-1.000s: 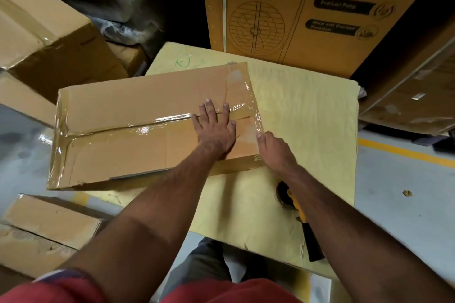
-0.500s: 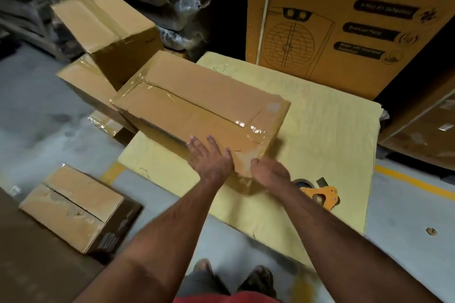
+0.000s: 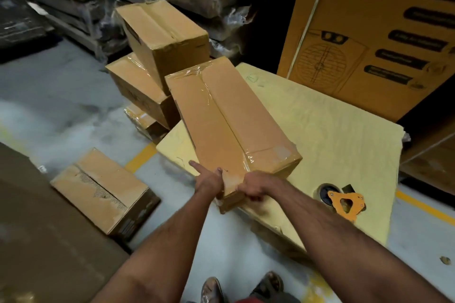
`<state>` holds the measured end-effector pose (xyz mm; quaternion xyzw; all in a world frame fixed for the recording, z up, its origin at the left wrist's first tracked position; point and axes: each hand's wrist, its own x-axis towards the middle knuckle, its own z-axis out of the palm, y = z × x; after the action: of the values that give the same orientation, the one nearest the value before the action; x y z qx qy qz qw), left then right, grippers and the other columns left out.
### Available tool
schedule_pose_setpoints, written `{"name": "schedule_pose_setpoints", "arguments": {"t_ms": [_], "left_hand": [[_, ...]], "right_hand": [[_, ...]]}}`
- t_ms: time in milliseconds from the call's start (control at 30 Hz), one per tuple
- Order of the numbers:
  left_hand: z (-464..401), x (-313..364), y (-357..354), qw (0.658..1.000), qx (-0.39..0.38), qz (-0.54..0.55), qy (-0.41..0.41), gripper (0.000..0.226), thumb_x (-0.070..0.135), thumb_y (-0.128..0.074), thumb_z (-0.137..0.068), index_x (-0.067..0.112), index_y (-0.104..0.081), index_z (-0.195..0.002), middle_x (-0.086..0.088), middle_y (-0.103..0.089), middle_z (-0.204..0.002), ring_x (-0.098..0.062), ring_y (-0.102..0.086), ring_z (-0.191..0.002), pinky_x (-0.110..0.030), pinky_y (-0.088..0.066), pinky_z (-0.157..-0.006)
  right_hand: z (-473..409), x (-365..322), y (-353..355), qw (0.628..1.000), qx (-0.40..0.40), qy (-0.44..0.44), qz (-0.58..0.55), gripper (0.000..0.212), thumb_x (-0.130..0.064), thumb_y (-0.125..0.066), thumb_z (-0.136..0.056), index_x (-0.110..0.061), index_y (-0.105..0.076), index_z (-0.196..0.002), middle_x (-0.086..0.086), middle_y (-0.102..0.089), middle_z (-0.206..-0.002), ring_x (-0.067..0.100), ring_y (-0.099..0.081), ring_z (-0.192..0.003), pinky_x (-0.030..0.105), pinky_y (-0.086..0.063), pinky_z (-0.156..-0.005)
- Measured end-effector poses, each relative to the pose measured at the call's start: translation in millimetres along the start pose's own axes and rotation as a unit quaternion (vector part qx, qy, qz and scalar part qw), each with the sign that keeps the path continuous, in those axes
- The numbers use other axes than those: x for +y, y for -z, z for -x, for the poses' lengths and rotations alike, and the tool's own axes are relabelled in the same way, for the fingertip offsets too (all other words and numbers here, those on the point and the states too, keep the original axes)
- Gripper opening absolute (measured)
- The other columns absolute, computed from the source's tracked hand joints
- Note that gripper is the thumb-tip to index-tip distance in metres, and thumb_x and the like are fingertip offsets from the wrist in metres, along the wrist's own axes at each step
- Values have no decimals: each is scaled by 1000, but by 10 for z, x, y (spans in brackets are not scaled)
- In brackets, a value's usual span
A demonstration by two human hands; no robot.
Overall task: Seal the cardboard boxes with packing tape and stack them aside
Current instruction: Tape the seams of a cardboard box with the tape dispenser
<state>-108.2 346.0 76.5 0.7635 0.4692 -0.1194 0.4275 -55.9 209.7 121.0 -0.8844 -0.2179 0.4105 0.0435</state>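
1. One head-worn wide-angle view looks forward and steeply down, close over both forearms.
2. It faces the taped brown cardboard box [image 3: 229, 125] and the grey concrete floor [image 3: 49, 96].

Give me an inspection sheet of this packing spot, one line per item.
Surface: yellow sheet laid over a low platform on grey floor.
Job's things: taped box lies slanted on the sheet, near end past the edge; tape dispenser at the right.
Clutter: untaped box on the floor; small scrap.
Grippers: left hand and right hand hold the box's near end.
Cables: nothing seen.
Surroundings: stacked sealed boxes; large printed carton; wrapped goods behind.
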Motion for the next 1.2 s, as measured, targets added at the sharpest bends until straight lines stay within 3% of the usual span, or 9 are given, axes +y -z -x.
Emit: {"name": "schedule_pose_setpoints", "arguments": {"t_ms": [100, 167, 267, 467, 600, 767, 900, 1000, 1200], "left_hand": [[55, -60, 210, 995, -60, 57, 53, 69, 47, -51, -100, 7, -21, -148, -21, -47, -134, -45, -56, -115, -50, -58, -79], [110, -110, 273, 991, -106, 56, 67, 64, 53, -44, -101, -1, -43, -135, -23, -52, -120, -45, -60, -107, -48, -59, -74], [223, -143, 230, 974, -158, 129, 102, 52, 50, -42, -103, 0, -50, -112, -23, -55, -117, -41, -63, -99, -46, -60, -76], [350, -182, 46, 963, -155, 203, 84, 15, 2, -47, -94, -3, -59, -101, -16, -61, -80, -29, -62, -72, -40, -56, -63], [395, -333, 286, 971, -42, 214, 93, 34, 34, -56, -95, 3, -58, -110, -14, -62, -97, -29, -63, -84, -39, -58, -76], [364, -552, 572, 963, 60, 247, 86, 75, 63, -60, -74, 2, -53, -118, -12, -64, -103, -32, -65, -96, -38, -57, -79], [89, -813, 541, 953, 51, 291, 71, 101, 79, -73, -53, 6, -55, -120, -14, -66, -117, -37, -67, -103, -51, -57, -89], [452, -752, 733, 943, 85, 314, 74, 90, 73, -69, -66, 4, -58, -122, -12, -65, -124, -37, -64, -109, -44, -54, -92], [942, -704, 1062, 908, 130, 389, 92, 66, 43, -61, -96, 11, -37, -148, -13, -45, -144, -38, -51, -120, -48, -59, -62]], "right_hand": [[99, 163, 145, 959, 278, -53, 2, 38, -38, -44, -97, -10, -68, -105, 14, -69, -111, 32, -64, -102, 33, -46, -79], [94, 386, 244, 926, 365, -98, 6, 39, -36, -51, -93, -14, -56, -125, 18, -56, -132, 35, -52, -121, 40, -43, -94], [-17, 811, 309, 954, 251, -152, -60, 95, -44, -66, -86, -14, -8, -155, 21, -1, -163, 36, -4, -151, 52, -20, -116], [-38, 1070, 302, 938, 256, -127, -198, 73, -54, -63, -84, -6, -41, -135, 18, -49, -136, 39, -47, -127, 41, -42, -99], [-63, 1063, 185, 918, 207, -77, -330, 74, -65, -62, -67, -8, -66, -114, 14, -67, -117, 31, -66, -101, 41, -56, -87], [55, 832, 56, 835, 124, -3, -536, 44, -35, -66, -91, -20, -39, -123, 3, -58, -111, 20, -58, -90, 32, -48, -60], [94, 633, 228, 863, 183, 47, -468, 49, -36, -64, -91, -20, -40, -130, 5, -59, -122, 22, -58, -99, 33, -50, -71], [191, 451, 382, 891, 207, 86, -394, 44, -37, -56, -96, -21, -47, -135, 6, -60, -124, 28, -58, -105, 34, -53, -69], [258, 46, 501, 906, 190, 151, -347, 41, -30, -46, -99, -25, -47, -140, 3, -58, -122, 26, -57, -98, 34, -54, -53]]}}
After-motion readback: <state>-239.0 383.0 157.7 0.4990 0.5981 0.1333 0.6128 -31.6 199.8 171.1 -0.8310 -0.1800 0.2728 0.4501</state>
